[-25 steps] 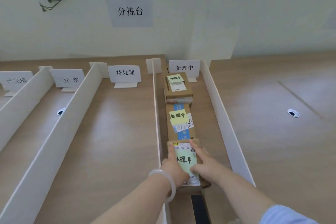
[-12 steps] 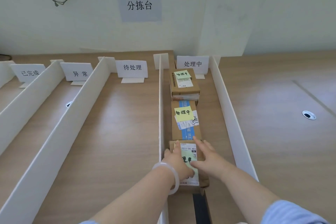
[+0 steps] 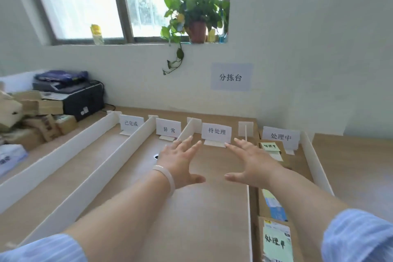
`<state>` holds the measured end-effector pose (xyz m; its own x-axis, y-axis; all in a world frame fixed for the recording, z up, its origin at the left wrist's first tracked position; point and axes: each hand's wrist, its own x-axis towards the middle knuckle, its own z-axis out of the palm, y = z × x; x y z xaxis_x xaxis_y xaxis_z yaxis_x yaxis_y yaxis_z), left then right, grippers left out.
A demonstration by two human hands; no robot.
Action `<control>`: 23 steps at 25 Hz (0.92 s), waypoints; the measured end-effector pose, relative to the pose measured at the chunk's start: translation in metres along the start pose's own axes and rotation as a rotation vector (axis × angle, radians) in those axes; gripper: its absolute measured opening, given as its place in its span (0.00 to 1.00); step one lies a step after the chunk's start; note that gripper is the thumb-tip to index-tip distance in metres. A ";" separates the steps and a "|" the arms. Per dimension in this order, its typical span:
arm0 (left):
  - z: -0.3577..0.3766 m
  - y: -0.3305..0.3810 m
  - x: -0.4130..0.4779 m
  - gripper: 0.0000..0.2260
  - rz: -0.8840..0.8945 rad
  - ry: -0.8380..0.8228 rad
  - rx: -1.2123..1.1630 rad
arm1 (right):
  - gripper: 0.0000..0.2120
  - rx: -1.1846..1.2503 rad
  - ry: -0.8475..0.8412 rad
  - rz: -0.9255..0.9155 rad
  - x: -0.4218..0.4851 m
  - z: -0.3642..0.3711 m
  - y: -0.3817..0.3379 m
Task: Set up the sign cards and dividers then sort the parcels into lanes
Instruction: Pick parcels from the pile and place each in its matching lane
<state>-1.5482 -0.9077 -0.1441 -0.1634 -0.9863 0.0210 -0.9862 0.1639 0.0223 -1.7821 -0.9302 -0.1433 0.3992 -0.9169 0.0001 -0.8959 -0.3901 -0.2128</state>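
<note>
wooden table (image 3: 131, 181) below, left hand (image 3: 180, 160) and right hand (image 3: 252, 162) outstretched, fingers spread, grip empty

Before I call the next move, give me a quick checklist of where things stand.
1. Left hand and right hand open, nothing in either grip: ok.
2. Four sign cards standing: ok.
3. Dividers upright: ok.
4. Parcels lined up inside the 处理中 lane: ok.
5. Parcel pile at far left sorted into lanes: not ok.
6. Which lane that pile's parcels belong in: cannot tell.
</note>
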 end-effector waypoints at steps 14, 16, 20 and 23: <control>-0.108 -0.398 -0.311 0.42 -0.506 0.188 0.169 | 0.47 -0.088 0.081 -0.600 0.073 0.024 -0.520; -0.110 -0.433 -0.340 0.43 -0.546 0.188 0.179 | 0.47 -0.088 0.092 -0.661 0.075 0.035 -0.572; -0.105 -0.506 -0.385 0.43 -0.630 0.177 0.173 | 0.47 -0.100 0.075 -0.752 0.090 0.054 -0.665; -0.096 -0.554 -0.400 0.43 -0.684 0.176 0.154 | 0.47 -0.100 0.073 -0.774 0.116 0.066 -0.714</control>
<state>-0.9345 -0.6020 -0.0688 0.4853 -0.8478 0.2138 -0.8608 -0.5061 -0.0529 -1.0834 -0.7525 -0.0563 0.9067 -0.3827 0.1772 -0.3824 -0.9232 -0.0375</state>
